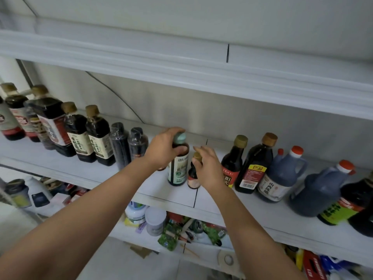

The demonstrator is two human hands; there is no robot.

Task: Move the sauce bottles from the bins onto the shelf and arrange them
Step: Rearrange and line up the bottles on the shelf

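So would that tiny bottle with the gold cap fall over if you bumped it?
Probably, yes. The tiny bottle is narrow and taller than it is wide, so a nudge from the right hand could tip it. It looks light next to the big jug. Being round, it would likely roll along the shelf.

A pale grey wall fills the top of the frame. White shelf boards run across it, in soft, dim light.

Rightmost dark bottle edge-cropped.
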